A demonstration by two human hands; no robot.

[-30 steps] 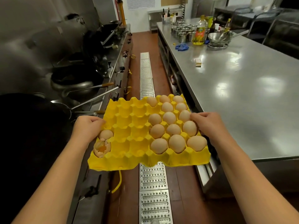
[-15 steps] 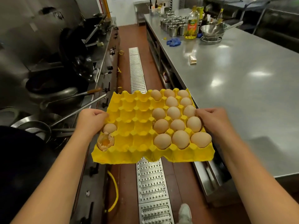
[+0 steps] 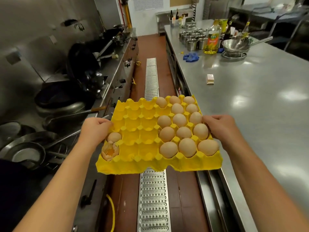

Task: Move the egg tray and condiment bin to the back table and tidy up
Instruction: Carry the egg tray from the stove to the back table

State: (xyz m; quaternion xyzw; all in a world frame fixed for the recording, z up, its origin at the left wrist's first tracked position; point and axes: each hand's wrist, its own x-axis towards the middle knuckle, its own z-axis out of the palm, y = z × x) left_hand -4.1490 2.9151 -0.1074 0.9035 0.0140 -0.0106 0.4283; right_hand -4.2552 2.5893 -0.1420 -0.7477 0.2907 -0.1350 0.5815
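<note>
A yellow egg tray [image 3: 138, 131] hangs level over the aisle in front of me. Its right half carries several brown eggs [image 3: 179, 120]. One whole egg and a cracked egg [image 3: 110, 150] with yolk showing sit at its left edge. My left hand [image 3: 95, 129] grips the tray's left edge, fingers curled over the rim. My right hand [image 3: 220, 125] grips the right edge beside the eggs. A group of steel condiment cups [image 3: 192, 41] stands at the far end of the steel table [image 3: 259, 101] on my right.
A stove line with black woks [image 3: 83, 71] and pans [image 3: 25, 153] runs along the left. A floor drain grate [image 3: 153, 198] runs down the aisle. On the table are an oil bottle [image 3: 211, 40], a steel bowl [image 3: 235, 45], a blue glove [image 3: 191, 56] and a small box [image 3: 210, 79].
I have walked forward along the aisle with the tray held in both hands. The table's far items have come closer. My grip on the tray is the same.
</note>
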